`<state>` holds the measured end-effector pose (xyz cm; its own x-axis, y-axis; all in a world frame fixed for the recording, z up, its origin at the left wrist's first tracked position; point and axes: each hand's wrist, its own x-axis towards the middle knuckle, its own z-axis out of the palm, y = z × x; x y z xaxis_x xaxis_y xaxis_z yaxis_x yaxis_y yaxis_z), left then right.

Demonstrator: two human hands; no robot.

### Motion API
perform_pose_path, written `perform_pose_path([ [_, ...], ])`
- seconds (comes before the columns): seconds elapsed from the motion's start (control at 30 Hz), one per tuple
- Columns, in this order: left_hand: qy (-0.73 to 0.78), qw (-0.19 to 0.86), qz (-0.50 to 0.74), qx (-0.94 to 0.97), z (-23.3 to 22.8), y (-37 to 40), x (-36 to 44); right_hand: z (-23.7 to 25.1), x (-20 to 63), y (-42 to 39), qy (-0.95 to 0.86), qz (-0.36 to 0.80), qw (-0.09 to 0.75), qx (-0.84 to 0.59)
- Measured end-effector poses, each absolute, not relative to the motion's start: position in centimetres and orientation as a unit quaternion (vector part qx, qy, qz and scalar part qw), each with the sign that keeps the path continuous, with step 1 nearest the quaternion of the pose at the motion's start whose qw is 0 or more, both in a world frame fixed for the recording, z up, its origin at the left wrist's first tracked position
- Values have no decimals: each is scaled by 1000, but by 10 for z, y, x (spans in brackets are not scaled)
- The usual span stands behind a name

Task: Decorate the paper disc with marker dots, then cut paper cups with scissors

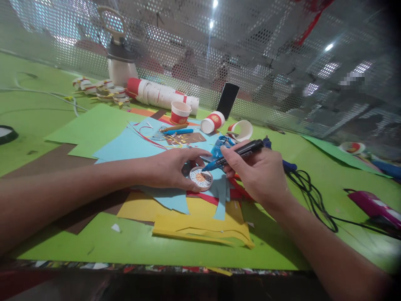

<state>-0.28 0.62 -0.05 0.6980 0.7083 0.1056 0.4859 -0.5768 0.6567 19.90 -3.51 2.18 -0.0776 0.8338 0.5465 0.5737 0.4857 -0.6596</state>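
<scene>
The left hand (171, 169) pins a small cup (201, 178) on the paper (131, 144), fingers clamped round its rim; the right hand (258, 173), fingers closed on a marker (238, 154), slants it down-left, tip at the cup's near-right edge.

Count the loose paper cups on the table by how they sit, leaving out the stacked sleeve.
Upright: 1, red and white cup
On its side: 2, one by the phone, one showing its open mouth
Upside down: 1, held in the left hand under the marker
Total: 4
</scene>
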Motion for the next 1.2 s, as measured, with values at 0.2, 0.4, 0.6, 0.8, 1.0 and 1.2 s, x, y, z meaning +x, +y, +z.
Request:
perform_pose_path([
  [0.2, 342, 306, 182, 870, 1, 5, -2, 20, 199, -37, -718, 163, 454, -502],
  [0.4, 343, 307, 182, 869, 2, 5, -2, 19, 199, -36, -717, 167, 447, -508],
  [0.6, 348, 307, 181, 867, 2, 5, -1, 17, 200, -35, -717, 180, 444, -506],
  [0.8, 342, 311, 184, 867, 0, 6, -3, 19, 199, -33, -711, 181, 433, -524],
  [1.0, 337, 312, 186, 869, 0, 6, -3, 18, 194, -34, -702, 155, 461, -520],
  [1.2, 337, 312, 186, 869, 0, 6, -3, 17, 194, -33, -695, 148, 462, -530],
])
